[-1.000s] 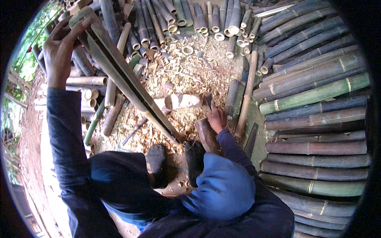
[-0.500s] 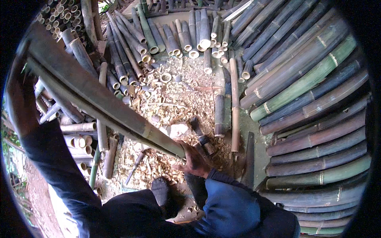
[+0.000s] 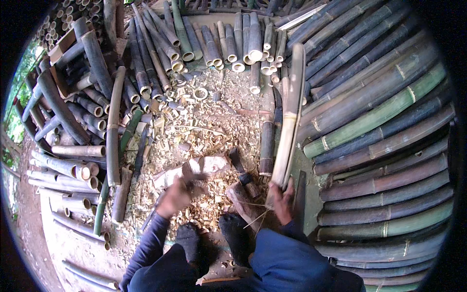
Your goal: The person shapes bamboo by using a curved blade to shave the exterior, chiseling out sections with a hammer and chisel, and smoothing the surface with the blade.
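Low at the right, the right hand (image 3: 282,200) is wrapped around the near end of a long bamboo piece (image 3: 290,114), its blue-sleeved forearm angling up and inward from beside the knee. The piece points away from the body, far end leaning slightly right, just beside the row of dark bamboo poles (image 3: 374,185); thin fibres (image 3: 258,214) fray near the grasping fingers. On the other side, the left hand (image 3: 174,198) reaches forward over the wood shavings (image 3: 214,199), forearm slanting up and rightward, near a pale log (image 3: 214,164). Blur covers its fingers, so I cannot tell whether they grip anything.
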`<action>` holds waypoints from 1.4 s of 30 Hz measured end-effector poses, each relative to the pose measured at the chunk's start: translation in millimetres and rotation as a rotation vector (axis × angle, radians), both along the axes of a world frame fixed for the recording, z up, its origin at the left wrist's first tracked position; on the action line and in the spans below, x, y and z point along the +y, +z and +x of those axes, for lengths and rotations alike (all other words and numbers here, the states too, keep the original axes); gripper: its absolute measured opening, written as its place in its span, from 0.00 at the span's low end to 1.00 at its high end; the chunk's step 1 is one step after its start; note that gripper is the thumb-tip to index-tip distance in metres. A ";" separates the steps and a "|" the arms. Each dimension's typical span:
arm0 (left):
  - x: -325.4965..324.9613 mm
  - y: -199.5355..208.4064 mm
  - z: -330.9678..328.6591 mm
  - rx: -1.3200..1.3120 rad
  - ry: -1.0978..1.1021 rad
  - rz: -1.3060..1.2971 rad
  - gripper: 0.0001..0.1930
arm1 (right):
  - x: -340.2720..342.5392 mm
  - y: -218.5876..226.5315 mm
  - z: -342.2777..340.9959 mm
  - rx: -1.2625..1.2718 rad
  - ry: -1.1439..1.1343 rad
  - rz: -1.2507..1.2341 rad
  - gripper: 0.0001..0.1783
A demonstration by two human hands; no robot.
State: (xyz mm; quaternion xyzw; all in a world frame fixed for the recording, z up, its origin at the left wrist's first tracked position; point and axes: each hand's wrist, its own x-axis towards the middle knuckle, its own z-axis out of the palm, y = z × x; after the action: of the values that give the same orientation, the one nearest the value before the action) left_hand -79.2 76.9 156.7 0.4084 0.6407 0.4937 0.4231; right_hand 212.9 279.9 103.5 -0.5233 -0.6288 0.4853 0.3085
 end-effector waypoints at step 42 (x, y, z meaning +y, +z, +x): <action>-60.2 -71.2 -192.7 -0.285 0.957 0.122 0.22 | -18.5 -60.9 3.7 -0.541 0.447 -0.250 0.40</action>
State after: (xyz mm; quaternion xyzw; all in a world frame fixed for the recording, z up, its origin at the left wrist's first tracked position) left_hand -271.9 16.7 85.5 0.0211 0.6618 0.7199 0.2079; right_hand 216.6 261.3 42.6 -0.5161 -0.7223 0.4577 -0.0488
